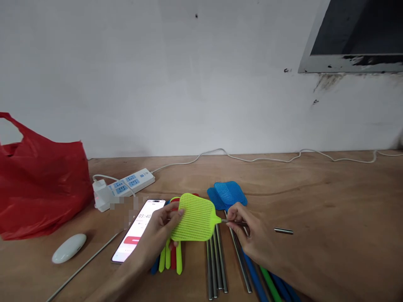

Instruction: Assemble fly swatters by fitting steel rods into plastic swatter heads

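Observation:
My left hand (160, 237) is closed on the left edge of a yellow-green fly-swatter head (195, 218), held just above the table. My right hand (252, 235) pinches a thin metal rod (261, 226) whose left tip meets the neck of that head; the rod's other end sticks out to the right past my hand. Below the head lie several metal rods (215, 262) side by side. Blue swatter heads (226, 194) lie stacked just behind my right hand. Green and red plastic pieces (171, 258) lie under my left hand.
A phone (135, 239) showing a timer lies left of my left hand. A white power strip (126, 184) with a charger, a white mouse (69, 247), a red plastic bag (40, 180) and a long thin rod (85, 264) are at the left. Blue and green handles (267, 285) lie under my right arm.

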Tool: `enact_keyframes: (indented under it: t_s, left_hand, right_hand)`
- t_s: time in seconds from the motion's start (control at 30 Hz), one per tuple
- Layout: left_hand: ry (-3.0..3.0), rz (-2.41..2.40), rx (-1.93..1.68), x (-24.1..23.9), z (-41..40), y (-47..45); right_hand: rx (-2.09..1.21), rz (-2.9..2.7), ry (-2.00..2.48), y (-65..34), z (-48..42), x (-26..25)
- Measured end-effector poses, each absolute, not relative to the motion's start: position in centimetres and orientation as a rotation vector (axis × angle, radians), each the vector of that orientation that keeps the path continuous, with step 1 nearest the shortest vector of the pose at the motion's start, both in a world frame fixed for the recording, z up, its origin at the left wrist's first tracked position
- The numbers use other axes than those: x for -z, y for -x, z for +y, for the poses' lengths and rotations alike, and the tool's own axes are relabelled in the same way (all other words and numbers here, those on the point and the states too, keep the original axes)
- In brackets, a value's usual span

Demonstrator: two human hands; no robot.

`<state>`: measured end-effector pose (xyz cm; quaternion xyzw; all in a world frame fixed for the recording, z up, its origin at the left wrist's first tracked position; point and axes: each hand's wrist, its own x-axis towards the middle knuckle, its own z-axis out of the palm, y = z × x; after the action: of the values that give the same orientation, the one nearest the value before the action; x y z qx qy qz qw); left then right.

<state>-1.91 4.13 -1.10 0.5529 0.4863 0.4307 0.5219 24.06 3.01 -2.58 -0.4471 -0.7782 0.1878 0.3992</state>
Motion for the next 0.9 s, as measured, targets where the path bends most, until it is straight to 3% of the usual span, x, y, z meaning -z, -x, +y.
enact_keyframes:
  t_s: [0.1,0.43,0.7,0.9]
  left_hand:
    - [-1.285,1.316,-1.216,0.9,4.6,2.8]
    - [-1.401,1.127,-1.02,1.9,4.0,1.3]
    - [-1.493,1.113,-0.921,2.1,2.3,-0.2]
    - [-1.522,1.141,-1.022,1.7,2.1,-0.2]
  right_hand:
    - [-0.526,-1.876,1.179,-24.6,3.6,2.8]
    - [-1.508,-1.436,1.122,-24.6,3.3,-0.1]
    - [-1.838,-1.313,1.23,-23.5,2.0,0.0]
    - [-1.759,-1.187,1.181,-23.5,2.4,0.3]
